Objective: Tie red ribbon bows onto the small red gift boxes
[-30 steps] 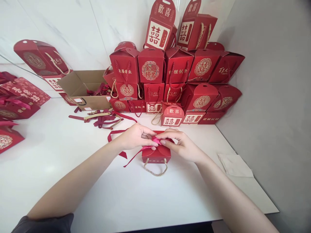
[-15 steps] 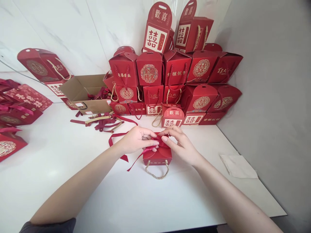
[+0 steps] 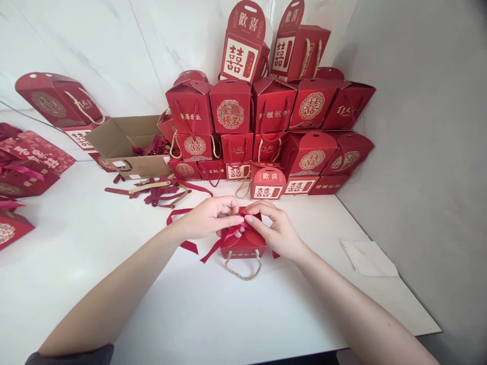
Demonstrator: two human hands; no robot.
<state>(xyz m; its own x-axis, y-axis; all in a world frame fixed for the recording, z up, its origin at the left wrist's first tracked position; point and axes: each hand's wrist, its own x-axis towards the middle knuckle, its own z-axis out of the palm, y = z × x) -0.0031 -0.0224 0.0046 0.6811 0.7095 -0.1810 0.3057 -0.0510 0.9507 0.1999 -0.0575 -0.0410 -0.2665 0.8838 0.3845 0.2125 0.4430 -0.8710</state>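
A small red box [image 3: 243,248] with a twisted gold rope handle [image 3: 243,276] sits on the white table in front of me. Over its top, my left hand [image 3: 218,218] pinches a red ribbon [image 3: 233,231] between thumb and fingers. My right hand [image 3: 276,228] grips the same ribbon from the other side, its thumb close to my left thumb. One ribbon end hangs over the box's front left edge, and a short end shows at its right. Fingers hide part of the ribbon's middle.
Stacked red gift boxes [image 3: 312,109] line the wall behind. A cardboard box [image 3: 146,165] and a pile of ribbon strips [image 3: 155,191] lie at back left. More red boxes [image 3: 36,157] stand far left. A white cloth [image 3: 369,257] lies on the right.
The fingertips have drawn closer together on the ribbon. A ribbon end now shows right of the box. The whole view has shifted slightly.
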